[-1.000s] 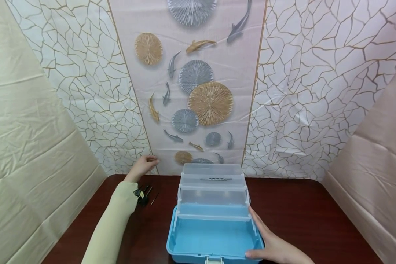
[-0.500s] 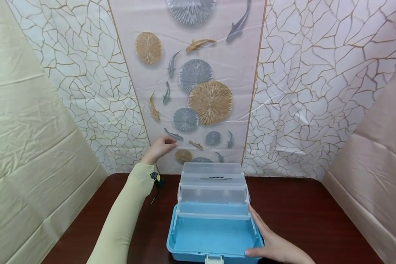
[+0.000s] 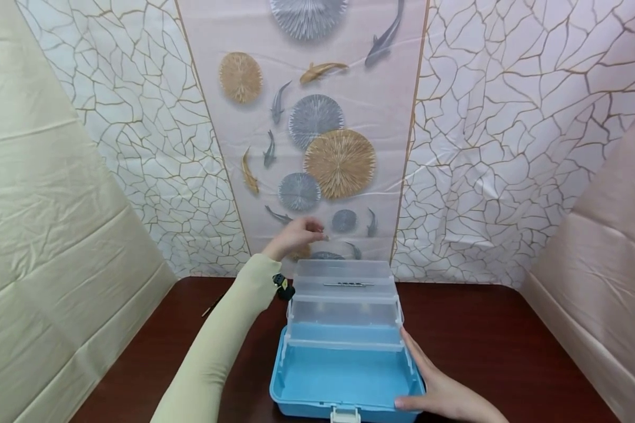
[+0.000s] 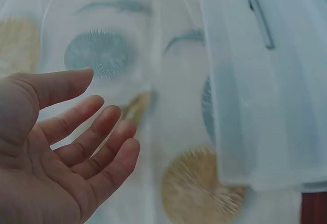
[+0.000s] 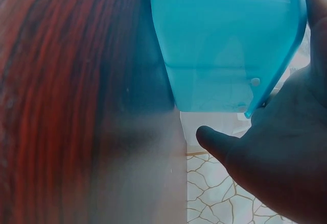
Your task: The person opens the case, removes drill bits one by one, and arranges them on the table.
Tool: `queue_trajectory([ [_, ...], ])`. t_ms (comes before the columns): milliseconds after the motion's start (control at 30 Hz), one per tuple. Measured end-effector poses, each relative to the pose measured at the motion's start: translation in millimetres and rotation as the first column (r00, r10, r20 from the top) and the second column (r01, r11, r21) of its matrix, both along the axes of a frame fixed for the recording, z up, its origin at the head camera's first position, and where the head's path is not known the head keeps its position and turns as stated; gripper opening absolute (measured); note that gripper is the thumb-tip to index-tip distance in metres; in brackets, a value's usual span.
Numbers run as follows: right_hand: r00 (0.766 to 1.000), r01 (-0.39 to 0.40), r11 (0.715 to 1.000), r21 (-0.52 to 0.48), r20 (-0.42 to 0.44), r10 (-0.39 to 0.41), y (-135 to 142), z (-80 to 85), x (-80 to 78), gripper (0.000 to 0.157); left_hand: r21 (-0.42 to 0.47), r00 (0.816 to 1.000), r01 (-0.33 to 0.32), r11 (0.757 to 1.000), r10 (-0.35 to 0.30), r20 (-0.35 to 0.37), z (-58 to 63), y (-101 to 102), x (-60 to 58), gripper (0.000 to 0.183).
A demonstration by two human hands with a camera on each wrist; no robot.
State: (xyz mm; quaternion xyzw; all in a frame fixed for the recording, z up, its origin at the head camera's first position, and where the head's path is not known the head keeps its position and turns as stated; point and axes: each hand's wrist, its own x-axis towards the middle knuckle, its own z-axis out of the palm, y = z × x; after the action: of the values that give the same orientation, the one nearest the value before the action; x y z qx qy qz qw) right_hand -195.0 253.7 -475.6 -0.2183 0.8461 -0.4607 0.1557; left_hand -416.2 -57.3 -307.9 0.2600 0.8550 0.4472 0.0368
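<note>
My left hand (image 3: 298, 232) is raised beyond the back of the toolbox, near the backdrop. In the left wrist view its fingers are loosely bent with nothing between them. The blue toolbox (image 3: 344, 376) stands with its translucent stepped trays (image 3: 344, 317) raised. A thin metal rod with a twisted section, like a drill bit (image 3: 348, 285), lies in the upper tray. My right hand (image 3: 441, 390) rests on the toolbox's right side, thumb on the front corner and fingers stretched along the rim. The right wrist view shows that hand over the blue side wall (image 5: 225, 45).
A thin dark rod (image 3: 211, 306) lies on the dark red table (image 3: 476, 346) at the left, partly hidden by the left sleeve (image 3: 227, 346). A patterned backdrop (image 3: 471, 147) rises behind the table. The toolbox's white latch (image 3: 345, 415) is at its front.
My left hand has moved from above the small things at the table's left, up and right to behind the toolbox trays. My right hand has stayed in place.
</note>
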Motion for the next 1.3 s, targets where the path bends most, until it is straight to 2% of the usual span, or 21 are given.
queue_trajectory([
  [33,1.000,0.001,1.000,0.000,-0.003,-0.001,0,-0.1,0.2,0.105,-0.020,0.999,0.017,1.000,-0.017,-0.041,2.9,5,1.5,0.030],
  [133,1.000,0.000,1.000,0.005,-0.018,0.000,1,0.0,0.4,0.106,-0.091,0.994,0.045,0.995,-0.054,-0.093,10.1,17,5.6,0.028],
  [233,0.999,-0.005,1.000,0.009,-0.032,0.005,1,0.1,0.6,0.106,-0.174,0.990,0.060,0.983,-0.081,-0.115,13.1,30,8.1,0.031],
  [367,0.999,-0.010,1.000,0.006,-0.033,0.010,1,0.0,0.7,0.106,-0.275,0.985,0.087,0.957,-0.123,-0.117,11.3,45,10.5,0.032],
  [500,1.000,0.002,1.000,0.002,-0.022,-0.002,-1,-0.4,1.0,0.107,-0.375,0.975,0.125,0.919,-0.183,-0.124,4.3,57,19.0,0.026],
  [600,1.000,0.016,1.000,0.003,-0.016,-0.016,-2,-0.6,1.8,0.107,-0.415,0.969,0.156,0.897,-0.220,-0.113,-3.2,64,26.3,0.023],
  [700,1.000,0.024,1.000,0.001,-0.008,-0.024,-2,-0.5,2.1,0.107,-0.464,0.954,0.176,0.868,-0.266,-0.135,-9.3,71,32.2,0.025],
  [900,1.000,0.011,1.000,-0.011,-0.005,-0.011,0,-0.2,1.9,0.107,-0.588,0.923,0.168,0.791,-0.336,-0.189,-15.8,82,41.9,0.027],
  [1067,1.000,0.002,1.000,-0.011,-0.016,-0.002,0,-0.1,1.5,0.107,-0.642,0.913,0.174,0.747,-0.366,-0.178,-21.8,87,47.3,0.024],
  [1200,1.000,0.009,1.000,-0.015,-0.004,-0.009,0,0.7,1.8,0.107,-0.667,0.911,0.173,0.725,-0.375,-0.171,-27.4,88,49.9,0.023],
  [1300,1.000,0.013,1.000,-0.014,-0.001,-0.013,-1,1.2,2.2,0.107,-0.674,0.909,0.169,0.719,-0.378,-0.175,-31.9,88,51.2,0.022],
])
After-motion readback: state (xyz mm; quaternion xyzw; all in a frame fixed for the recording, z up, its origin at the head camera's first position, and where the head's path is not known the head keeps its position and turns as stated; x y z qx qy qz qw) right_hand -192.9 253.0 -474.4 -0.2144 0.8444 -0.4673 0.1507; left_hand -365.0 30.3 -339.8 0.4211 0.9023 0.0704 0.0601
